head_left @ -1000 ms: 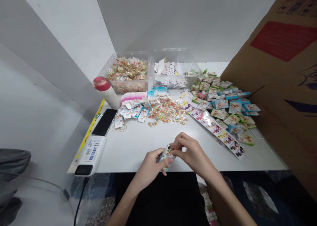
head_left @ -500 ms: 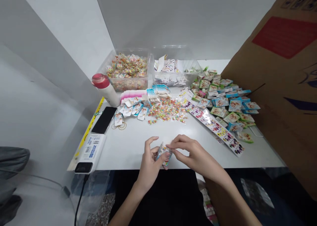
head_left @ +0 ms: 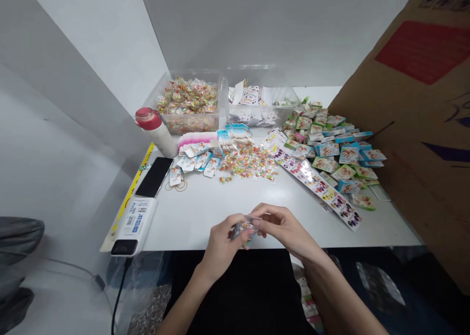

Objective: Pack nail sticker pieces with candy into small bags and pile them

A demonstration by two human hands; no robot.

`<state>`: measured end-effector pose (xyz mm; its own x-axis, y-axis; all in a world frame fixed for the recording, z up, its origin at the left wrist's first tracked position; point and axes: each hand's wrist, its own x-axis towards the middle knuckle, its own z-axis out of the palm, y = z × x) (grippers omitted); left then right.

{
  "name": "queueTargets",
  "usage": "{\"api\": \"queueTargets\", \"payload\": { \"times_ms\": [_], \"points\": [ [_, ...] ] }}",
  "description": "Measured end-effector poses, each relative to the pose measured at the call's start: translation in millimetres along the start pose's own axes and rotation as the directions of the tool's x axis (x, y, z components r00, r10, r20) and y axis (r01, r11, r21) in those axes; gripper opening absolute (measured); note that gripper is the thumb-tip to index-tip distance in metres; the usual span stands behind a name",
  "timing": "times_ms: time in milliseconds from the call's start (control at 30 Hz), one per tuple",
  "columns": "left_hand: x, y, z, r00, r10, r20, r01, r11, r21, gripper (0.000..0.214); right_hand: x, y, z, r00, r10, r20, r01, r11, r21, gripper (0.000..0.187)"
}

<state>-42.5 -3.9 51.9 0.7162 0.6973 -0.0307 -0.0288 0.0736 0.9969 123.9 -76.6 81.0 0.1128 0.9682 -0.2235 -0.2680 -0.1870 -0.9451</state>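
My left hand (head_left: 219, 244) is closed around a small printed cardboard box (head_left: 243, 227) above the table's front edge. Its thumb presses on the box's patterned face. My right hand (head_left: 284, 227) pinches the pale flap at the top of the same box, with fingers curled close to my left hand. Fingers cover much of the box, so whether its top is closed cannot be told. Beyond my hands lie small clear packets of multicoloured pieces (head_left: 249, 161). Flat unfolded boxes (head_left: 196, 161) are stacked left of them, and sticker sheets (head_left: 319, 188) lie to their right.
Filled boxes (head_left: 340, 151) are heaped at right beside a large carton (head_left: 411, 144). Two clear bins, one of packets (head_left: 191, 100) and one of sticker sheets (head_left: 251, 100), stand behind. A bottle (head_left: 157, 131), phone (head_left: 154, 177) and power bank (head_left: 135, 225) line the left edge.
My right hand has moved in closer to my left, its fingers now over the box's top flap. My left index finger has come down from its raised position onto the box.
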Motion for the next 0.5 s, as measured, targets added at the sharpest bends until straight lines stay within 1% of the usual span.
{"api": "queueTargets", "payload": {
  "times_ms": [67,167,233,333,400,500],
  "points": [
    [1.0,-0.5,0.4,1.0,-0.003,-0.026,0.002,1.0,-0.03,0.014,0.7,-4.4,-0.3,0.997,-0.081,0.003,0.081,0.988,-0.131,0.019],
    [1.6,-1.6,2.0,0.998,-0.05,-0.027,0.047,0.995,-0.093,0.017,3.0,-7.8,-0.5,0.996,-0.089,-0.019,0.083,0.971,-0.222,0.025],
    [1.3,-1.4,3.1,0.997,-0.083,-0.01,0.08,0.985,-0.154,0.02,4.3,-7.1,0.2,0.997,-0.062,-0.044,0.051,0.974,-0.222,0.023],
    [0.3,0.0,4.2,0.994,-0.108,0.014,0.108,0.969,-0.223,0.023,4.9,-4.2,1.9,0.997,-0.024,-0.071,0.011,0.984,-0.178,0.021],
    [-0.6,1.2,4.8,0.993,-0.119,0.012,0.119,0.963,-0.243,0.028,4.7,-3.2,2.7,0.997,-0.021,-0.076,0.009,0.987,-0.163,0.022],
    [-2.0,2.9,5.7,0.989,-0.146,0.003,0.141,0.951,-0.275,0.041,3.5,-4.3,3.2,0.997,-0.027,-0.077,0.015,0.988,-0.152,0.021]
  ]
}}
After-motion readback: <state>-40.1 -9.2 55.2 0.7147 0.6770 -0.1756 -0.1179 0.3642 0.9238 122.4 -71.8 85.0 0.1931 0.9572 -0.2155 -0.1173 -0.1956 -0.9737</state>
